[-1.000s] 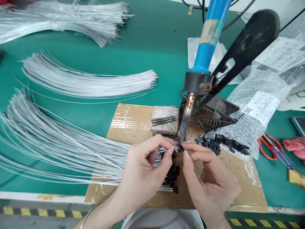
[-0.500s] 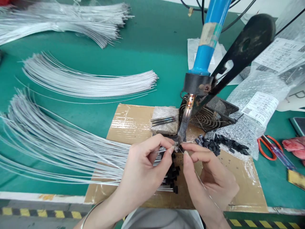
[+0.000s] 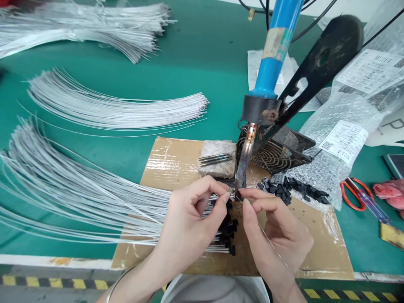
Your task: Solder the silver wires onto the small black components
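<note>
A soldering iron [image 3: 274, 67] with a blue handle is clamped in a black stand [image 3: 322, 59], its bent tip [image 3: 242, 168] pointing down between my hands. My left hand [image 3: 192, 223] is closed in a pinch on the end of a thin white wire just left of the tip. My right hand [image 3: 277, 231] pinches a thin strand of solder wire [image 3: 274, 248], which trails down across the palm. The exact joint under the tip is mostly hidden by my fingers. Beneath my left hand lie white wires [image 3: 132, 210] with black connectors [image 3: 232, 227] on their ends.
Cardboard [image 3: 170, 162] covers the green table [image 3: 214, 50]. Around the iron are a wrapped block [image 3: 217, 162] with metal rods, a small fan [image 3: 271, 155], loose black connectors [image 3: 277, 191], and bubble-wrap bags [image 3: 318, 139]. Orange-handled scissors [image 3: 353, 193] lie right; more wire bundles [image 3: 120, 109] lie left.
Almost nothing differs; the whole view has shifted slightly. Both hands keep their pinches at the iron's tip.
</note>
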`<state>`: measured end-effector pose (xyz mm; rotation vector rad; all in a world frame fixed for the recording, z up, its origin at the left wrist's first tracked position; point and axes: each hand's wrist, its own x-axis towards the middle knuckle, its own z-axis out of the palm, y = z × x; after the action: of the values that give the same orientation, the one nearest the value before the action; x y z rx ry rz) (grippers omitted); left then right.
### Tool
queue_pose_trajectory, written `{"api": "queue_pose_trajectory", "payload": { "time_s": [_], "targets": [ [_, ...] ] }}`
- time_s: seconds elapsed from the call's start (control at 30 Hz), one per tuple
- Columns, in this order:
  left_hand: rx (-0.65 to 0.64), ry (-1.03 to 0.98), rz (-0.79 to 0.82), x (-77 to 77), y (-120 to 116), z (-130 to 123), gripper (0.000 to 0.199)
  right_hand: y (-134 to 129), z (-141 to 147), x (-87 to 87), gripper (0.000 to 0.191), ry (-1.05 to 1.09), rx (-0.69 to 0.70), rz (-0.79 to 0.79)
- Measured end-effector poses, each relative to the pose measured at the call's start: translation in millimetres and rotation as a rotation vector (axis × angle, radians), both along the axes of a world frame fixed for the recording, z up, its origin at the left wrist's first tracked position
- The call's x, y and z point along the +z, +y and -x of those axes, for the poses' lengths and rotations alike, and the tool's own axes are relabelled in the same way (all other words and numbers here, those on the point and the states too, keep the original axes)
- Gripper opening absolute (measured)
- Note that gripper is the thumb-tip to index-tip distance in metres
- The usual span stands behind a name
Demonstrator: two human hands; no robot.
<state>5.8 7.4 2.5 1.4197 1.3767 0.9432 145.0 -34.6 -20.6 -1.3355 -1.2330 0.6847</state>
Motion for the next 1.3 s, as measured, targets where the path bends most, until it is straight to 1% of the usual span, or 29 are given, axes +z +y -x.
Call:
{"api": "queue_pose_trajectory", "payload": {
  "time_s": [0.1,0.17,0.23,0.3,0.33,0.37,0.4,0.43,0.5,0.53,0.6,0.67,0.73,0.77,0.83,0.87,0.9,0.97,1.03,1.07,1.1,1.17,1.23,1.3],
  "targets": [
    [-0.034,0.089,-0.076,-0.4,-2,3,0.016,0,0,0.8,0.017,0.001,-0.007,0.018],
    [-0.053,0.220,-0.187,-2.7,-7,8,0.016,0,-3,0.6,0.018,0.015,-0.034,0.047],
    [-0.052,0.376,-0.360,-8.0,-12,15,0.015,0,-11,-1.3,0.018,0.019,-0.116,0.055],
    [-0.036,0.508,-0.550,-16.7,-19,23,0.017,-1,-24,-5.2,0.018,-0.016,-0.239,0.034],
    [-0.031,0.553,-0.621,-22.1,-22,26,0.019,-2,-31,-7.6,0.018,-0.048,-0.293,0.013],
    [-0.028,0.582,-0.660,-27.8,-25,30,0.022,-3,-39,-10.2,0.017,-0.090,-0.336,0.012],
    [-0.019,0.586,-0.683,-33.5,-29,32,0.023,-5,-47,-12.9,0.017,-0.138,-0.351,0.026],
    [-0.015,0.570,-0.673,-38.6,-32,34,0.025,-6,-54,-15.4,0.017,-0.196,-0.332,0.047],
    [0.012,0.511,-0.617,-45.6,-38,38,0.025,-9,-64,-20.3,0.017,-0.319,-0.195,0.066],
    [0.024,0.483,-0.577,-47.0,-41,39,0.025,-10,-67,-22.5,0.016,-0.381,-0.104,0.056],
    [0.036,0.448,-0.507,-45.2,-44,42,0.023,-10,-69,-26.6,0.014,-0.496,0.038,0.022],
    [0.043,0.445,-0.477,-39.0,-40,48,0.019,-9,-68,-30.1,0.013,-0.605,0.112,-0.002],
    [0.065,0.494,-0.501,-32.1,-24,59,0.013,-8,-68,-32.9,0.013,-0.683,0.133,-0.026],
    [0.077,0.552,-0.528,-29.5,-12,66,0.011,-8,-68,-34.0,0.013,-0.699,0.130,-0.044],
    [0.115,0.719,-0.577,-27.9,22,83,0.008,-10,-71,-36.0,0.013,-0.677,0.096,-0.086],
    [0.124,0.791,-0.577,-28.9,42,92,0.012,-12,-73,-37.0,0.013,-0.650,0.066,-0.102],
    [0.092,0.846,-0.558,-30.9,62,99,0.016,-15,-74,-38.2,0.012,-0.623,0.031,-0.110],
    [0.025,0.870,-0.545,-36.9,100,110,0.019,-20,-78,-41.2,0.012,-0.573,-0.055,-0.105],
    [-0.068,0.870,-0.539,-43.3,131,114,0.019,-25,-80,-44.8,0.012,-0.528,-0.129,-0.076],
    [-0.111,0.866,-0.538,-46.1,142,113,0.018,-27,-81,-46.4,0.012,-0.507,-0.153,-0.064],
    [-0.151,0.862,-0.538,-48.6,150,111,0.018,-28,-82,-47.8,0.012,-0.488,-0.170,-0.059],
    [-0.209,0.850,-0.538,-52.1,158,105,0.018,-29,-82,-49.2,0.012,-0.471,-0.191,-0.063],
    [-0.237,0.832,-0.531,-53.8,159,101,0.017,-29,-80,-48.5,0.013,-0.469,-0.209,-0.078],
    [-0.239,0.806,-0.517,-53.5,154,99,0.014,-28,-77,-46.1,0.014,-0.439,-0.227,-0.085]
  ]
}}
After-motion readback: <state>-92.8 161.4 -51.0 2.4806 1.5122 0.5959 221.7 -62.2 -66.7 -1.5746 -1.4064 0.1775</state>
